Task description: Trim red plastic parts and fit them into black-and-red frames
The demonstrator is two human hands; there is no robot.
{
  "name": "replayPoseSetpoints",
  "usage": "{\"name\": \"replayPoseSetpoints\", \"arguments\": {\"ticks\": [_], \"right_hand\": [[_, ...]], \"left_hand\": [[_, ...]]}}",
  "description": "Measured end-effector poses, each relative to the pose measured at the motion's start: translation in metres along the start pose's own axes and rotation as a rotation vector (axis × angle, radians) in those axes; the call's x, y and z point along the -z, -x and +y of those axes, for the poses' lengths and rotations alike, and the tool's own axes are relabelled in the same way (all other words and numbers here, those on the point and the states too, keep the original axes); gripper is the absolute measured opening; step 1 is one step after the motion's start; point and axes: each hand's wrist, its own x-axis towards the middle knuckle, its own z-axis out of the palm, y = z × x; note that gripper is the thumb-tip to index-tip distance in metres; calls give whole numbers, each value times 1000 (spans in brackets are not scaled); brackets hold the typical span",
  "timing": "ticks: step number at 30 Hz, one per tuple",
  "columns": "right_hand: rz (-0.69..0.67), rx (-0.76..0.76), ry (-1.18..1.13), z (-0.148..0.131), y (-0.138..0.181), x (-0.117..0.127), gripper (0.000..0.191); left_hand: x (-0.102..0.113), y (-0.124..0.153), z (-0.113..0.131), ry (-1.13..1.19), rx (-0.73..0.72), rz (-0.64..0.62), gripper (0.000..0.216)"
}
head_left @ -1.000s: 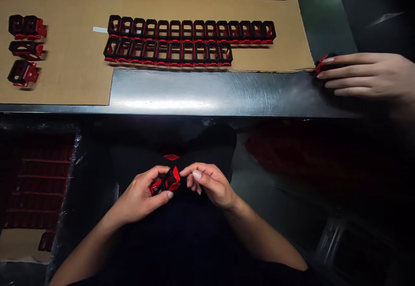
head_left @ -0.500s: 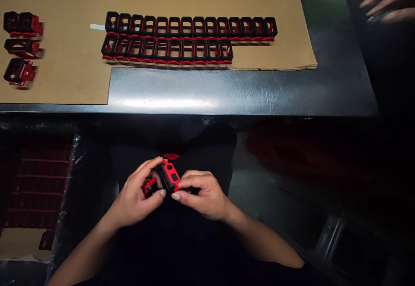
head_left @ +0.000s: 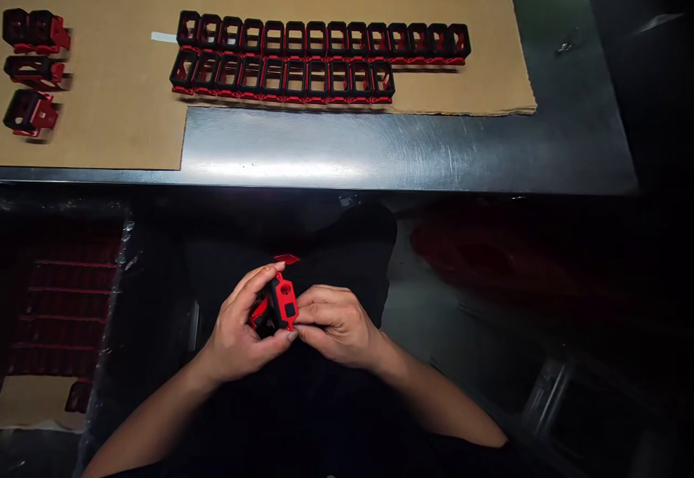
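Observation:
A red and black plastic frame (head_left: 285,303) is held over my lap, below the table's front edge. It has a red face with a round hole and a dark square. My left hand (head_left: 241,326) wraps round it from the left, thumb at its lower end and fingers at its top. My right hand (head_left: 336,322) pinches its lower right edge between thumb and fingers. A second red piece shows inside the left palm; whether it belongs to the same frame I cannot tell. Just above the hands lies a small red piece (head_left: 287,259).
On cardboard (head_left: 108,102) over a metal table (head_left: 325,149) stand rows of similar black and red frames (head_left: 296,77). Several more frames (head_left: 32,111) sit at the left. A plastic-lined box (head_left: 54,402) with red parts is at lower left. A small shiny object (head_left: 564,45) lies on the right.
My left hand has moved slightly right and closed round the frame, which has turned more upright. The other person's hand at the upper right has gone from view.

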Motion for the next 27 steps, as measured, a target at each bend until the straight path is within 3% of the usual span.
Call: {"name": "replayPoseSetpoints", "arguments": {"ticks": [4, 12, 15, 21, 24, 27], "right_hand": [[-81, -180, -109, -3, 0, 8, 18], [-32, -575, -542, -7, 1, 13, 18], [-21, -646, -600, -6, 2, 10, 20], [-22, -587, -491, -5, 2, 5, 25], [14, -483, -310, -8, 0, 2, 35], [72, -335, -165, -8, -1, 0, 33]], "left_hand": [[-2, 1, 0, 7, 12, 17, 81], [-2, 2, 0, -119, -94, 3, 79], [-2, 1, 0, -181, -133, 1, 80], [-8, 5, -10, -266, -260, 66, 96], [-11, 7, -15, -330, -364, 84, 107], [-13, 9, -19, -416, -458, 106, 112]]}}
